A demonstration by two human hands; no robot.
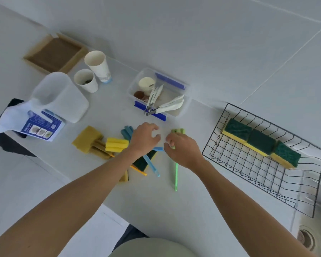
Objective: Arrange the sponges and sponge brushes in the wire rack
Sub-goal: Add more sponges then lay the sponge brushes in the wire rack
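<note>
Right hand [182, 149] is closing on the green brush [176, 164], ready to carry it rackward (rack [267, 173] lying to its right), while left hand [144, 139] is hovering half-open, empty.

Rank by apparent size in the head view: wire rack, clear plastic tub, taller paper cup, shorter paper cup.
1. wire rack
2. clear plastic tub
3. taller paper cup
4. shorter paper cup

The cups stand side by side, so their ranking is fair.
</note>
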